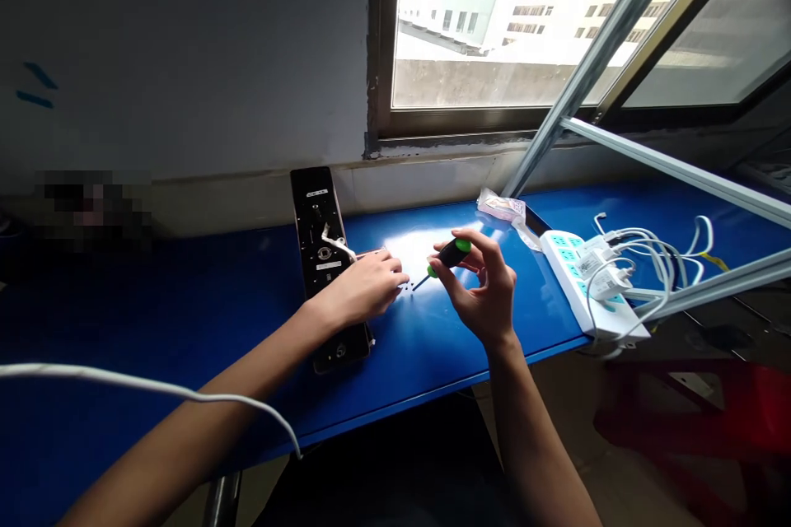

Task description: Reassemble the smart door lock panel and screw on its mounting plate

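A screwdriver (450,257) with a black and green handle is in my right hand (485,288), gripped between thumb and fingers. Its thin shaft slants down to the left, the tip close to a few tiny dark bits, perhaps screws (408,287), on the blue tabletop. My left hand (374,284) is closed, fingertips down beside those bits; what it pinches, if anything, is hidden. Under my left wrist lies a long black panel (318,214) with round fittings and pale labels. A white cable (337,243) rises from it and runs toward a partly hidden flat piece behind my hand.
On the right of the blue table (432,362) sits a white power strip (565,272) with plugs and tangled cords. A plastic packet (500,206) lies near the wall. Metal bars (680,169) cross the right side. One white cord (154,385) passes over my left forearm.
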Tool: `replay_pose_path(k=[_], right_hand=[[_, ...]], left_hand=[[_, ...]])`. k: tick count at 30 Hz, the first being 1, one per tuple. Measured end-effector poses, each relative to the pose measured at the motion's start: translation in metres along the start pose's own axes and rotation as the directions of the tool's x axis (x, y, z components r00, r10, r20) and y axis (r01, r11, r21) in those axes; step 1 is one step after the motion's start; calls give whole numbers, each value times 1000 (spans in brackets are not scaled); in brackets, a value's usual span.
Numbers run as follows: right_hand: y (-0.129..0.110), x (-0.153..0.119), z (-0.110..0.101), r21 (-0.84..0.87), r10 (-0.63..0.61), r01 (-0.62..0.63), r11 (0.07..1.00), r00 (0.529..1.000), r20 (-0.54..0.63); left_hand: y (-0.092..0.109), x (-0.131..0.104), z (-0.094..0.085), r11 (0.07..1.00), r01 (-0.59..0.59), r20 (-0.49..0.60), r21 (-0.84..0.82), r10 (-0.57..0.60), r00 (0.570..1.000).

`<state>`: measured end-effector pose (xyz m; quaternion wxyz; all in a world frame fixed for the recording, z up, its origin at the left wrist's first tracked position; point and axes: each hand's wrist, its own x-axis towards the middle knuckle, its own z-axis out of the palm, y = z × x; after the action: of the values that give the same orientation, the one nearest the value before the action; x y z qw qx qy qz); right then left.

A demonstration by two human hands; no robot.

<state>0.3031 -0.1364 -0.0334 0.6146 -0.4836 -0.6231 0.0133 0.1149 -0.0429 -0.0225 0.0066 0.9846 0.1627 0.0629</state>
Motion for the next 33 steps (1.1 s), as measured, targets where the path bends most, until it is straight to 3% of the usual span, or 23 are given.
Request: replay_pose_path(k=[4,9,15,20,24,29,33], right_hand=[[11,1,3,-4,-11,11,1000,1000,0],[12,6,-2,-4,-35,35,999,999,-1],[-20,27,0,199,-93,96,975,995,-22],[-49,46,24,329,-187,182,927,982,-18],[-64,57,45,353,-251,231,907,968,11],[-74,70,63,342,-261,204,917,957,129],[-79,81,77,365,-285,178,914,921,264]], left_hand=[[-5,20,13,999,-7,46,38,5,999],[-11,16,13,1000,14,33,18,-15,999],[-11,-15,-7,981,70,-164,-182,-100,981],[-13,-48,-13,946,159,-308,-284,-247,919],[-19,-71,-13,943,148,-390,-297,-262,883],[-27,-95,-15,952,175,-442,-252,-274,854],[-31,-108,-12,954,193,-481,-230,-284,830]])
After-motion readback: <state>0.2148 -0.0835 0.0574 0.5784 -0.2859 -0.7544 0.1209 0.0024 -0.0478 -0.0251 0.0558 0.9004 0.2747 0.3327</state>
